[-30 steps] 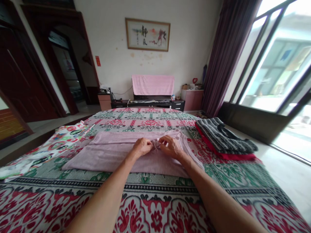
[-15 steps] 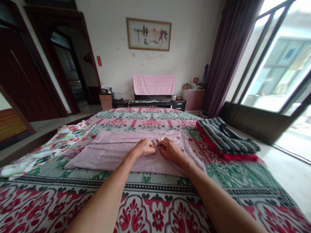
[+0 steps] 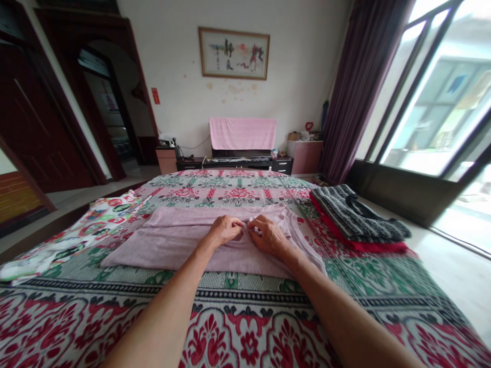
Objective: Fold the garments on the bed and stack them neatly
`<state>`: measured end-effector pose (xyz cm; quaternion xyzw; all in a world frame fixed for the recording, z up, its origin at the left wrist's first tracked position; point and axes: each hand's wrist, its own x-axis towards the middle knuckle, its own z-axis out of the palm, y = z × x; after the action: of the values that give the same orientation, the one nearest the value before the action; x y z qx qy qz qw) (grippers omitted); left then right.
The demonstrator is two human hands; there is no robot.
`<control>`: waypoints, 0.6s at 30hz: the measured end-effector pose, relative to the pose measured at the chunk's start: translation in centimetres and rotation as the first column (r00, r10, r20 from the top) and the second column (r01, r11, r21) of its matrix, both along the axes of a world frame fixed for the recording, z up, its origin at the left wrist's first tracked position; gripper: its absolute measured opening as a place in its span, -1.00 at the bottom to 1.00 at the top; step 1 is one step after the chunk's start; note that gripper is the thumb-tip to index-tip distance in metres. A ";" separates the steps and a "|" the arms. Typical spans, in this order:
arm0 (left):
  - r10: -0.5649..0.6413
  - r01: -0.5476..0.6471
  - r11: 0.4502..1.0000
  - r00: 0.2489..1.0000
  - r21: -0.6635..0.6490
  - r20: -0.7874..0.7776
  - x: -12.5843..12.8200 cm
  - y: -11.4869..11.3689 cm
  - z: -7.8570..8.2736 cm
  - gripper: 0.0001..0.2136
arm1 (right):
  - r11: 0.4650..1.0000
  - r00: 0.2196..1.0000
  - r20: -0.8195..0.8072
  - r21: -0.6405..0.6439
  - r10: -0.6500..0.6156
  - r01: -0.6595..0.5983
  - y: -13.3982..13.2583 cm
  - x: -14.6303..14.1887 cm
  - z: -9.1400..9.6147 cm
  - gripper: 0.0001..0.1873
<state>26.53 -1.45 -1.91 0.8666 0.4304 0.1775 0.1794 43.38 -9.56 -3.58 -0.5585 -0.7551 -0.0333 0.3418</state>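
A pale pink garment (image 3: 172, 245) lies spread flat across the middle of a bed with a red, green and white patterned cover (image 3: 238, 327). Both my hands meet at its centre. My left hand (image 3: 225, 229) is curled, its fingertips pinching a small bit of the pink cloth. My right hand (image 3: 268, 235) sits right beside it, fingers bent and pinching the same spot. What exactly lies between the fingertips is too small to make out.
A folded black-and-white knit on a red piece (image 3: 356, 217) lies on the bed's right side. A colourful printed cloth (image 3: 92, 220) lies at the left. Beyond the bed stand a low cabinet with a pink towel (image 3: 242, 134), a doorway left, a window right.
Both hands stay together at the garment's centre with only small finger movements. The garment has not shifted noticeably.
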 end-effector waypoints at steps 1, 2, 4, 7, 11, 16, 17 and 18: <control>-0.039 0.040 0.999 0.999 0.023 -0.021 0.1 -0.1 -0.1 -0.73 | 1.000 1.000 0.006 0.006 0.023 -0.023 0.0 0.0 0.0 -0.81; -0.061 0.064 0.996 0.997 0.056 -0.044 0.2 -0.3 -0.2 -0.74 | 0.999 0.999 0.010 0.011 0.047 -0.047 0.0 -0.1 0.0 -0.80; -0.037 0.047 0.991 0.996 0.127 -0.078 0.3 -0.5 -0.3 -0.74 | 0.996 0.996 0.016 0.017 0.090 -0.090 0.1 -0.1 -0.1 -0.78; 0.052 -0.037 0.988 0.994 0.148 -0.095 0.0 -0.5 -0.1 -0.74 | 0.993 0.990 0.072 -0.015 0.119 -0.118 0.3 -0.3 -0.2 -0.77; 0.005 0.001 0.998 0.996 0.060 -0.090 -1.7 -0.4 0.8 -0.76 | 0.997 0.990 0.138 -0.073 -0.005 0.016 0.5 -0.8 -0.5 -0.80; -0.041 0.045 0.998 0.995 0.048 -0.087 -3.4 -1.5 0.4 -0.75 | 0.994 0.990 0.127 -0.083 -0.056 0.067 0.5 -1.4 -0.6 -0.81; -0.018 0.027 0.995 0.996 0.099 -0.090 -3.4 -1.7 0.1 -0.78 | 0.994 0.990 0.126 -0.079 -0.060 0.070 0.4 -1.4 -0.6 -0.82; 0.013 0.002 0.987 0.996 0.158 -0.091 -3.2 -1.9 -0.4 -0.80 | 0.994 0.990 0.124 -0.076 -0.067 0.077 0.4 -1.4 -0.7 -0.82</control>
<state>23.30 -3.37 -2.27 0.8842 0.4251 0.1716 0.0896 41.95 -9.16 -4.27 -0.5956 -0.7546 -0.0492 0.2711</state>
